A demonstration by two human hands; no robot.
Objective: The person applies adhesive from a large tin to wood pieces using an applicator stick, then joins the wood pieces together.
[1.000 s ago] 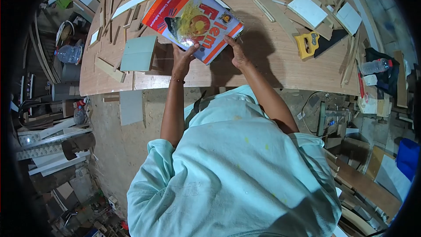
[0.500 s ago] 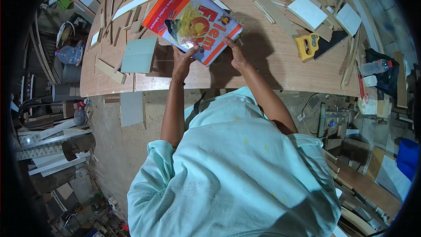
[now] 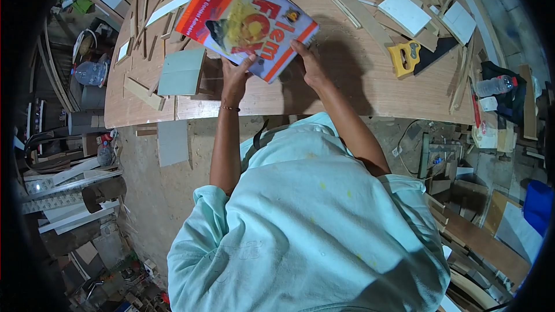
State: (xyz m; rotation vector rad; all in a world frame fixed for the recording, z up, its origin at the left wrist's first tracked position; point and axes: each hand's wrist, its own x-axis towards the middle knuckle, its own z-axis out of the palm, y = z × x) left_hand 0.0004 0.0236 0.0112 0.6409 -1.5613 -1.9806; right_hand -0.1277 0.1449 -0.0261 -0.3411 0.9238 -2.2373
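A large can of contact adhesive (image 3: 248, 23), with a red, white and orange printed label, is held tilted above the wooden worktable (image 3: 243, 101). My left hand (image 3: 236, 72) grips its lower left edge, the thumb lying on the label. On the can's lower right side, my right hand (image 3: 311, 63) is closed, its thumb at the label's edge. The fingers behind and beneath the can are hidden. A pale green square board (image 3: 181, 72) lies on the table, left of my left hand.
A yellow-handled handsaw (image 3: 404, 59) rests at the table's right. White panels (image 3: 404, 13) and several wood strips (image 3: 347, 14) lie along the back. Beyond the right edge is a plastic bottle (image 3: 494, 86); at the left stands a clear plastic jug (image 3: 91, 73).
Both hands have shifted slightly up and left with the can. Its label now faces me more squarely, and its top edge reaches the frame's upper border.
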